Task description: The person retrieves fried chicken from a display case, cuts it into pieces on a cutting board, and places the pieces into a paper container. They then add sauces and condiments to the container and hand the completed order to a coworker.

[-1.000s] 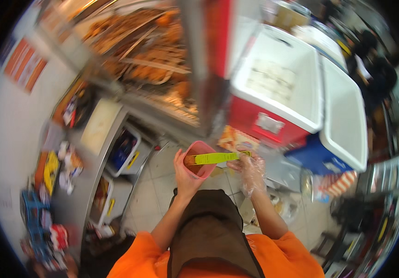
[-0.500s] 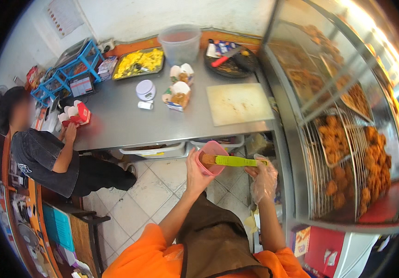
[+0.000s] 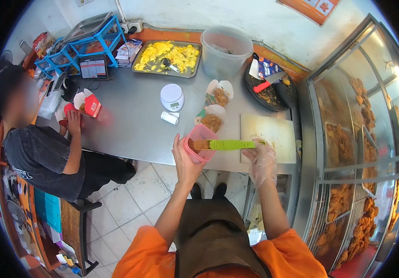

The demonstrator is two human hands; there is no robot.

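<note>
My left hand is wrapped round a pink plastic tub with brown powder inside. Pinched in my right hand, which wears a clear plastic glove, is the handle of a green measuring spoon. The spoon lies level, its bowl end over the tub with brown powder on it. Just beyond the tub, on the steel table, stands an open paper food box with fried food in it. A second open box of the same sort stands behind that one.
A white cutting board lies beyond my right hand. A red-handled knife rests on a dark stone mortar. Scale, egg tray and clear bucket stand farther back. A co-worker handles red boxes at left; a glass cabinet flanks my right.
My view has shifted, and both hands with tub and spoon are now at the table's front edge, closer to the food boxes. The co-worker's hands have moved to another red box.
</note>
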